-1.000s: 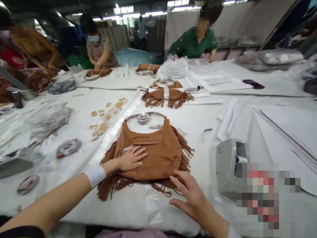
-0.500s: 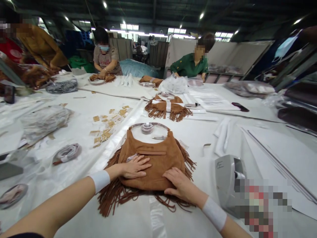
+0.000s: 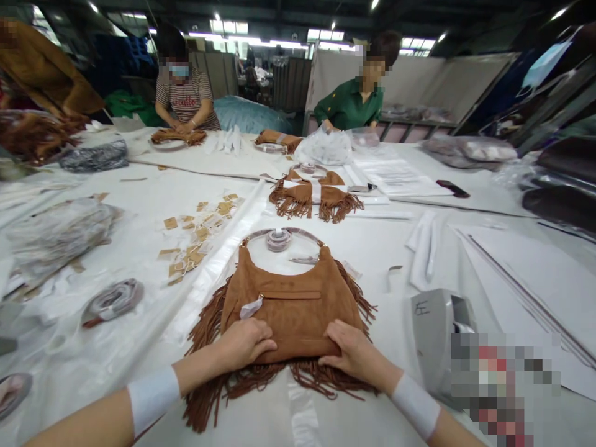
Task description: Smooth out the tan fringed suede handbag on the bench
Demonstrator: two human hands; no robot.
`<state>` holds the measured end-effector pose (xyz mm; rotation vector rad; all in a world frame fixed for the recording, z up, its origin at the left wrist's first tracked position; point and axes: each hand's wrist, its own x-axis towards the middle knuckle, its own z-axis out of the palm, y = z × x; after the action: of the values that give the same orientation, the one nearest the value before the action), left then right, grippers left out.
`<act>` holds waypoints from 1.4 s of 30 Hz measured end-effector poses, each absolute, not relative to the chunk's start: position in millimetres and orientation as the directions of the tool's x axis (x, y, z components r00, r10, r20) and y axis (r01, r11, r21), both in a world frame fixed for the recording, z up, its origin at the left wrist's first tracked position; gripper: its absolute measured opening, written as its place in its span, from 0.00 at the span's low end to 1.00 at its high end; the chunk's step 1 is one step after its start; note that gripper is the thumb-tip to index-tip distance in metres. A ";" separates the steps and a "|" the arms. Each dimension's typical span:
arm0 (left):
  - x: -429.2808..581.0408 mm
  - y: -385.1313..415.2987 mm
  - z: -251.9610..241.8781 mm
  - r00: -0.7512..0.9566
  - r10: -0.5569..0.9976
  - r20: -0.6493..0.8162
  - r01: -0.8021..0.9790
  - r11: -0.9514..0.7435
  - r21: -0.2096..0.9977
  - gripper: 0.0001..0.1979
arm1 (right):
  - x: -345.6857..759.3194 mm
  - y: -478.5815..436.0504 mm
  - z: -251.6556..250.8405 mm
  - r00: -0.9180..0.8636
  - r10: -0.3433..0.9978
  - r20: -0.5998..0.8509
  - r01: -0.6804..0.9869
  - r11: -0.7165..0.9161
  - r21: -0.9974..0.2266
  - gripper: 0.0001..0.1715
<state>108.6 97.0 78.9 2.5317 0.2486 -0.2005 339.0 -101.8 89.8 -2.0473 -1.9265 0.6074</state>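
A brown suede handbag (image 3: 293, 316) with long fringe down both sides lies flat on the white table in front of me. Its handle arches away from me, and a zip pocket with a white-wrapped pull crosses its front. My left hand (image 3: 246, 341) grips the lower left edge with curled fingers. At the lower right edge, my right hand (image 3: 351, 347) has its fingers over the front and its thumb by the bottom seam. A wrapped, coiled strap (image 3: 278, 240) and small metal snips (image 3: 305, 260) lie within the handle's arch.
A grey tape dispenser (image 3: 433, 341) stands to the right. Scattered tan tags (image 3: 200, 234) and another coiled strap (image 3: 114, 302) lie left. Beyond sits a second fringed bag (image 3: 316, 191). Co-workers, one in a green shirt (image 3: 349, 105), stand across the table.
My left hand has slid from lying flat on the bag's front down to its lower edge, its fingers now curled. The zip pull is uncovered. My right hand stays at the lower right.
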 end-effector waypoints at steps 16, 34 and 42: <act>106.0 77.1 90.6 0.961 0.173 -0.214 0.250 -0.872 0.420 0.30 | 337.2 -104.8 90.6 0.019 0.982 -0.189 0.890 -0.102 -0.444 0.21; 134.0 98.0 78.5 0.925 0.161 -0.343 0.344 -0.738 0.580 0.09 | 313.1 -88.5 96.9 0.153 0.962 -0.226 0.844 -0.246 -0.476 0.18; 127.5 93.5 86.4 0.934 0.148 -0.325 0.334 -0.686 0.647 0.17 | 292.8 -81.2 111.7 0.157 0.965 -0.210 0.790 -0.250 -0.560 0.10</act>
<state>127.5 93.5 86.4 2.3299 0.3388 -0.3184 292.8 -81.2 111.7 -2.1206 -1.6854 0.7708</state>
